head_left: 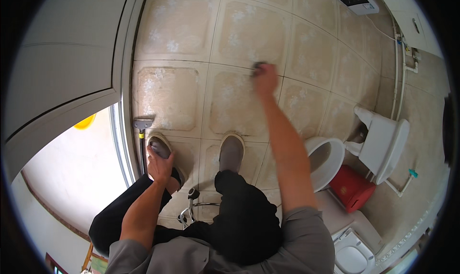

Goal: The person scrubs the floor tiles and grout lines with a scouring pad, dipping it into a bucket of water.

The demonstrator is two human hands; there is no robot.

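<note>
My right hand [266,82] is stretched out over the floor, closed round a small dark object [259,67] that is blurred by motion, so its kind cannot be made out. Low on the left, my left hand [159,166] grips the top of my grey left shoe [161,145], thumb on one side and fingers on the other. Just left of that shoe lies a long-handled floor scraper [143,124] with a flat grey head, a yellow collar and a black handle. My other grey shoe [232,152] stands flat on the beige tiles [249,34].
A door frame [125,58] runs down the left, beside a pale area with a yellow round thing [85,122]. A wheeled chrome stool base [192,207] is between my legs. To the right stand a white bucket [330,159], a red bin [353,188], a white basin [383,149] and pipes [398,77].
</note>
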